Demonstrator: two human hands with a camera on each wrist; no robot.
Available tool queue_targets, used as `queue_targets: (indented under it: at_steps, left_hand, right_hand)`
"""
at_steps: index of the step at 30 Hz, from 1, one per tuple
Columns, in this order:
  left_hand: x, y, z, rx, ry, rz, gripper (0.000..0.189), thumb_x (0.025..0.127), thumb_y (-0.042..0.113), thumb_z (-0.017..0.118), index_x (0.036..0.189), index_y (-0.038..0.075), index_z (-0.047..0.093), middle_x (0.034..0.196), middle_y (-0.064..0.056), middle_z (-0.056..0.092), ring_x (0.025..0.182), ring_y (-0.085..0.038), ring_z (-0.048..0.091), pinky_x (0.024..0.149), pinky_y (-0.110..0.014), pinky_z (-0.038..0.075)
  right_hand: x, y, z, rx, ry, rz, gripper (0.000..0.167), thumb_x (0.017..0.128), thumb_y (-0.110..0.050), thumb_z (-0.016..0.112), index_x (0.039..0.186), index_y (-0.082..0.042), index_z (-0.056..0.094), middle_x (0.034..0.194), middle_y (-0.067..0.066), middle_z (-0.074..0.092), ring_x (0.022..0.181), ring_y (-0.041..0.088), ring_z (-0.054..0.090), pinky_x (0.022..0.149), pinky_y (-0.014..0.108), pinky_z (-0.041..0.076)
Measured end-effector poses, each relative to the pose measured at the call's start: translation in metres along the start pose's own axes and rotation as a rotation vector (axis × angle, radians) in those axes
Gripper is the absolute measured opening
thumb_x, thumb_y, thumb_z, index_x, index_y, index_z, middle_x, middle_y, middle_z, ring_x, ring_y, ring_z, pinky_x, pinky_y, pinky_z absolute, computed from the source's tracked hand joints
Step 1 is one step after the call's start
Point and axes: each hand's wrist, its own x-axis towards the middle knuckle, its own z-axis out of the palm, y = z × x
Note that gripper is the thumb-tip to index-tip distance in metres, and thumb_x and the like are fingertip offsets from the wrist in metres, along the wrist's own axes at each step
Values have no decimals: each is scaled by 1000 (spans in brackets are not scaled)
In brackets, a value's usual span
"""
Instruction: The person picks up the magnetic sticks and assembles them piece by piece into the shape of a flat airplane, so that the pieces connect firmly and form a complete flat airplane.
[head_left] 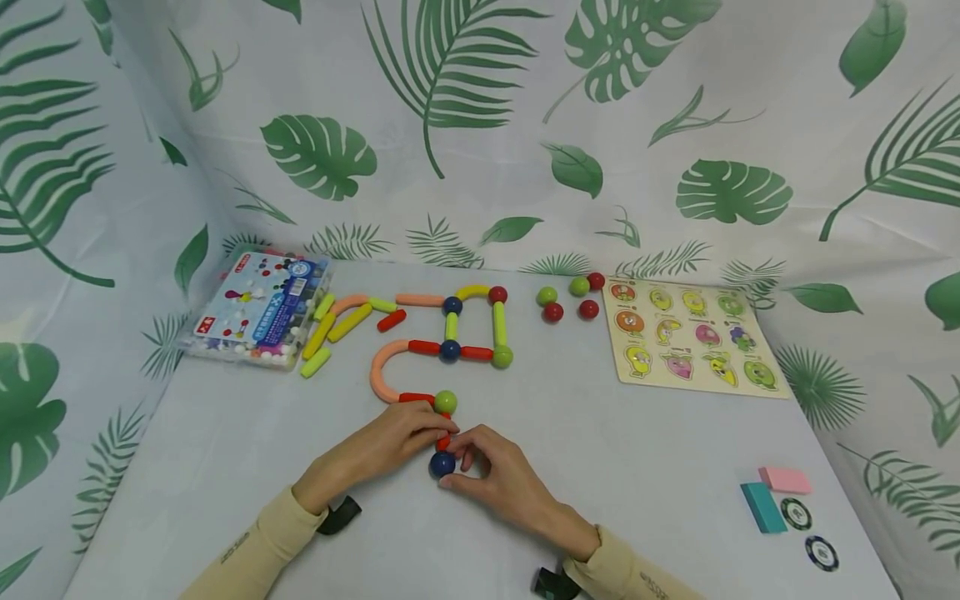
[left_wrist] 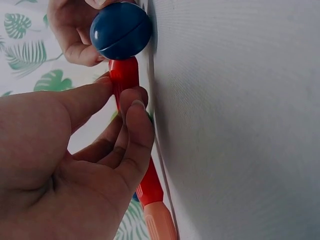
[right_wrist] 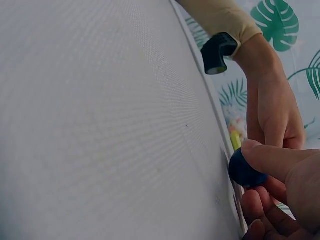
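Observation:
My left hand pinches a short red rod between thumb and fingers. At the rod's near end sits a dark blue ball, and my right hand holds that ball with its thumb and fingers. The red rod's far end points to a green ball, whose joint is partly covered by my left fingers. From that green ball another red rod leads to a curved peach piece. This curve joins a closed shape of rods and balls, including a blue ball and a green ball.
Loose yellow rods and a red rod lie beside a clear parts box at the back left. Several red and green balls sit near a fruit picture board. Blocks and round chips lie at right.

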Motion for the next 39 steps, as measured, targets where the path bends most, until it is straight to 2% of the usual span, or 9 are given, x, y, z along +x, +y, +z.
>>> queue_targets:
  at_steps: [4, 11, 15, 19, 22, 26, 31, 35, 39]
  left_hand:
    - [1, 0, 0, -7, 3, 12, 27, 102, 15, 60, 127, 16, 71, 106, 5, 69, 93, -4, 59, 86, -25, 52]
    - [2, -3, -2, -15, -4, -10, 30, 102, 16, 60, 132, 18, 69, 109, 5, 69, 96, -4, 60, 88, -26, 52]
    - [1, -3, -8, -43, 34, -26, 30, 101, 16, 62, 130, 17, 70, 112, 5, 71, 102, -5, 63, 93, -28, 53]
    - [0, -6, -18, -59, 113, -30, 27, 100, 14, 64, 126, 15, 72, 111, 2, 74, 99, -7, 66, 91, -29, 55]
    - [-1, -10, -29, -38, 190, -68, 25, 100, 15, 65, 123, 14, 74, 108, 2, 75, 95, -7, 65, 87, -28, 55]
    - [-3, -21, -46, 29, 315, -159, 22, 100, 15, 65, 120, 12, 74, 101, 1, 74, 86, -8, 62, 79, -26, 53]
    - [-1, -40, -72, 118, 483, -246, 20, 100, 15, 66, 116, 6, 75, 97, -7, 72, 82, -17, 60, 73, -31, 51]
    - [7, -54, -94, 152, 609, -318, 22, 100, 17, 65, 115, 3, 75, 101, -13, 74, 86, -24, 66, 75, -37, 53]
    - [18, -64, -112, 141, 677, -407, 25, 101, 18, 64, 116, 1, 74, 106, -17, 73, 92, -29, 66, 79, -42, 53]
  right_hand:
    - [0, 0, -1, -4, -3, 5, 38, 82, -32, 85, 114, -28, 65, 95, -8, 64, 81, 10, 58, 66, 19, 44]
    - [1, -2, -3, 4, -17, 32, 38, 83, -32, 85, 114, -28, 65, 96, -8, 65, 82, 10, 59, 67, 19, 44]
    - [0, -2, -4, 9, -19, 40, 37, 83, -34, 85, 114, -29, 65, 95, -8, 65, 82, 9, 58, 67, 19, 44]
    - [0, -3, -5, 9, -18, 45, 36, 83, -35, 84, 114, -29, 66, 95, -9, 65, 82, 9, 58, 67, 19, 44]
    - [0, -3, -6, 9, -20, 53, 37, 83, -35, 84, 114, -29, 66, 95, -9, 65, 81, 9, 58, 67, 19, 44]
    - [0, -4, -7, 12, -30, 70, 36, 83, -35, 84, 114, -30, 66, 94, -9, 65, 81, 9, 57, 67, 19, 44]
    - [0, -4, -7, 18, -35, 60, 37, 83, -32, 84, 115, -29, 66, 93, -8, 64, 81, 11, 57, 66, 19, 43]
    - [-1, -3, -5, 20, -39, 39, 37, 84, -32, 84, 116, -28, 66, 93, -7, 64, 81, 11, 57, 66, 19, 43]
    - [0, 0, -3, 25, -46, 22, 36, 85, -35, 82, 117, -28, 66, 94, -8, 65, 81, 9, 58, 66, 19, 44]
